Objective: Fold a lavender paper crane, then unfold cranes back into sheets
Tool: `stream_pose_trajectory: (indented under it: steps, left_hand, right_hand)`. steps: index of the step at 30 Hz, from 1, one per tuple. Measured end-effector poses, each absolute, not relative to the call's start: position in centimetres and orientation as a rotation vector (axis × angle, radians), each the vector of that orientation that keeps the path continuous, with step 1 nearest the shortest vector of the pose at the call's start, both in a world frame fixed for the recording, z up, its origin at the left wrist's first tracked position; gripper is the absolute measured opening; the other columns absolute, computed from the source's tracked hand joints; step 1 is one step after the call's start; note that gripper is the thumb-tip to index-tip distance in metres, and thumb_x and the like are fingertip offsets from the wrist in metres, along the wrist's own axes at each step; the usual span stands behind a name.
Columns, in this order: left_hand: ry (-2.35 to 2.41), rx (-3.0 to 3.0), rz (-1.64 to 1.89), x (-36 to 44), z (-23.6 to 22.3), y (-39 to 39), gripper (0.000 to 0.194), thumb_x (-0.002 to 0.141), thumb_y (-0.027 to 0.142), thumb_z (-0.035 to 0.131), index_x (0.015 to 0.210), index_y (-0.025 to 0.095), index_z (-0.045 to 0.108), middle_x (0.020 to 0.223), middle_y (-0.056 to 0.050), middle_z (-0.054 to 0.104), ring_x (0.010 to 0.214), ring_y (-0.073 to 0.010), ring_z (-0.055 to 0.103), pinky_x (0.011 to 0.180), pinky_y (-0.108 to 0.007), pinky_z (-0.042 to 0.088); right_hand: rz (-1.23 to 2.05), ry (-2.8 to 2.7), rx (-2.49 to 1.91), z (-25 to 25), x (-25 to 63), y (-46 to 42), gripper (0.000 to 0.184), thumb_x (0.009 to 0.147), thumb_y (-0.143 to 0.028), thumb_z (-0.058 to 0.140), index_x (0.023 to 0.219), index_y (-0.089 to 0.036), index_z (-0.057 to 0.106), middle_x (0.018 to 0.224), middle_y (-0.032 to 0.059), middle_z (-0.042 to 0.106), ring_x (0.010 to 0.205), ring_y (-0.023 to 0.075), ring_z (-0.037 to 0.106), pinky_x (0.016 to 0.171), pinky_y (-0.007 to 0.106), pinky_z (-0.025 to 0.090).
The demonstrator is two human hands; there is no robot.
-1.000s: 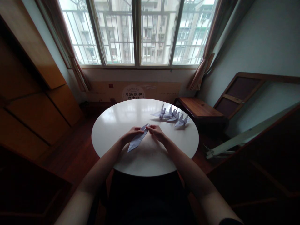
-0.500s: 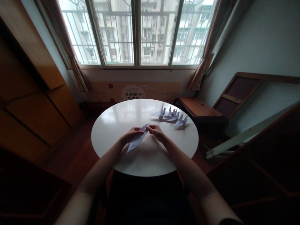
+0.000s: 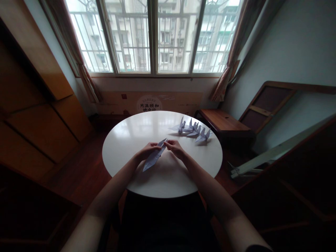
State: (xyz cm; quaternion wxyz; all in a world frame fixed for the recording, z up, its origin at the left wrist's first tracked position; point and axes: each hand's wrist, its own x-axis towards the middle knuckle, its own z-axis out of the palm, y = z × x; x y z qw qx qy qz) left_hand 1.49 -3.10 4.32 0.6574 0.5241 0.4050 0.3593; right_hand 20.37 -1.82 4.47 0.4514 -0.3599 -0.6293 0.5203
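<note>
A long, pointed piece of folded paper, pale blue-grey, slants between my hands over the white round table. My left hand is closed on its left side, thumb on top. With its fingertips pinched, my right hand grips the upper right tip of the same paper. Several folded paper cranes stand in a cluster toward the table's far right, beyond my right hand. The fingers under the paper are hidden.
Right of the table stands a low wooden bench. A printed box lies behind the table under the barred window. Wooden cabinets line the left side.
The paper has tilted slightly in my hands, its lower tip shifting a little. Both hands stay almost in place, and the cranes have not moved.
</note>
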Motion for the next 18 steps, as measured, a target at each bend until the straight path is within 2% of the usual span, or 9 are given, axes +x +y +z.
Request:
stream_pose_trajectory:
  steps: [4,11,18]
  left_hand:
    - [0.956,1.238,0.809,1.4,4.1,-3.0,0.039,0.062,0.038,0.081,0.083,0.007,0.070,0.064,-0.006,0.065,0.050,-0.0108,0.055,0.050,-0.022,0.038]
    - [0.990,1.232,0.833,1.7,4.1,-3.0,0.043,0.060,0.044,0.082,0.079,0.006,0.071,0.057,-0.001,0.059,0.044,-0.0056,0.044,0.043,-0.020,0.025]
    - [0.978,1.245,0.843,1.8,4.4,-3.3,0.047,0.058,0.048,0.083,0.076,0.006,0.071,0.055,-0.002,0.058,0.044,-0.0056,0.041,0.043,-0.021,0.022]
  right_hand:
    - [1.278,-1.580,-0.896,4.3,20.3,-1.8,0.045,0.064,-0.058,0.070,0.060,-0.015,0.056,0.054,-0.0040,0.044,0.053,0.0083,0.034,0.052,0.025,0.025]
    - [1.236,-1.613,-0.912,3.5,19.7,-1.6,0.048,0.063,-0.061,0.068,0.057,-0.015,0.053,0.053,-0.0046,0.041,0.053,0.0077,0.032,0.052,0.024,0.024]
    - [1.232,-1.606,-0.890,3.5,19.5,-1.7,0.047,0.064,-0.060,0.067,0.058,-0.015,0.054,0.054,-0.0041,0.042,0.053,0.0082,0.034,0.052,0.024,0.026]
